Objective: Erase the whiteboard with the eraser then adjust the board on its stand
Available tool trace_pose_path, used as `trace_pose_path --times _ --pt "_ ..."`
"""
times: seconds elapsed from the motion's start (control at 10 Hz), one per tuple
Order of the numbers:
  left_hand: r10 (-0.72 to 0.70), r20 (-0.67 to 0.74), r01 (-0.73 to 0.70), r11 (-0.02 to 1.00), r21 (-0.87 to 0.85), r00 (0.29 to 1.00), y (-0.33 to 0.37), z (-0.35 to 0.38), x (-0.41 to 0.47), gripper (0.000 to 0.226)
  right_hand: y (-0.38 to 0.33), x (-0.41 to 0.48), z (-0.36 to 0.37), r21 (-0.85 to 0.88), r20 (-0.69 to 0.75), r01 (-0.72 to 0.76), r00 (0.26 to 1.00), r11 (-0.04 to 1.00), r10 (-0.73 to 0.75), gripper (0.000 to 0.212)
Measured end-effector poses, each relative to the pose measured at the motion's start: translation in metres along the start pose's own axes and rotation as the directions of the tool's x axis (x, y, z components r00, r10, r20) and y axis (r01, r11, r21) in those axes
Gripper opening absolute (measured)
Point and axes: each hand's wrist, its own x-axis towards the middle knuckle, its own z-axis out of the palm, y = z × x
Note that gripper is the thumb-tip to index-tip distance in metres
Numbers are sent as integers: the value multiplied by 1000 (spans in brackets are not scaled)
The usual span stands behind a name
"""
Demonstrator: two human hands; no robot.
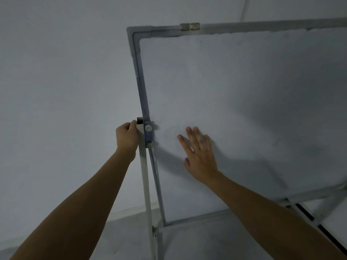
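The whiteboard [244, 102] fills the right half of the view, its surface wiped pale with faint smudges, framed in grey metal. It hangs on a light metal stand post [145, 175] at its left edge, joined by a blue bracket with a round knob [148, 127]. My left hand [126, 136] is closed around the top of the stand post, just left of the bracket. My right hand [200, 152] lies flat on the board's lower left area with fingers spread, holding nothing. No eraser is in view.
A plain wall [65, 81] stands behind and to the left. Two small clips [190, 26] sit on the board's top frame. The stand's lower bars [300, 211] run to the lower right over the grey floor [122, 239].
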Motion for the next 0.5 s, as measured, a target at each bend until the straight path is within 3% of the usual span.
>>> trace_pose_path --times 0.2,0.3,0.4,0.5 --pt "20 28 -22 997 73 999 1 -9 -2 37 -4 -11 -25 63 151 -85 986 994 75 91" --pt "29 25 -31 993 110 999 0 -18 0 38 -1 -35 -37 86 244 -204 953 975 178 88" --pt "111 -15 -101 944 315 994 9 -25 -18 31 6 -72 -61 65 288 -291 921 954 261 81" --pt "349 -49 -285 830 479 936 18 -30 -44 30 14 -102 -82 55 328 -373 883 926 336 76"
